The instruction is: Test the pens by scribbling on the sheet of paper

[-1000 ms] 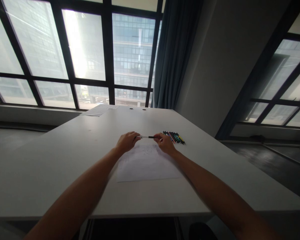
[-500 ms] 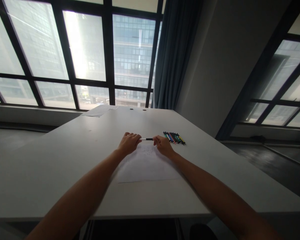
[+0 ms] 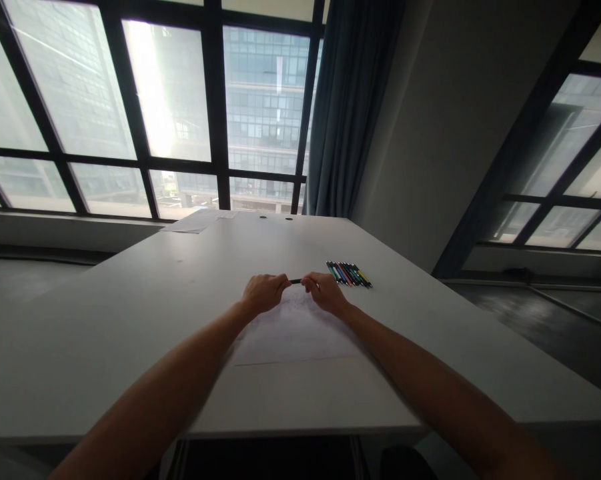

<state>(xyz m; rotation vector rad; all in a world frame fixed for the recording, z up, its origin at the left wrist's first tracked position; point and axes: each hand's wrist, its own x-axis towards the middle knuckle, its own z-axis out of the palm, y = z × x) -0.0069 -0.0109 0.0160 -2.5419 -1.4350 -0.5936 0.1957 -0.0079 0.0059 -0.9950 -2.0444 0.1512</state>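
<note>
A slim pen (image 3: 295, 281) with a dark section spans the short gap between my hands, held level above the far edge of a sheet of paper (image 3: 295, 340). Its left end is closed in the fingers of my left hand (image 3: 266, 292). My right hand (image 3: 324, 292) pinches the other end. Faint dark marks show on the paper just below the pen. Close to the right hand's far side lies a row of pens (image 3: 350, 274) in several colours, side by side.
The white table (image 3: 130, 373) stretches toward the windows. More paper (image 3: 187, 222) lies at its far left end, and two dark round fittings sit near the far edge. A blue curtain (image 3: 347, 113) hangs behind, beside a grey pillar (image 3: 405, 147).
My left hand has moved right, closer to the right hand. The white stretch of pen visible earlier between them is now covered, leaving only a short dark part showing.
</note>
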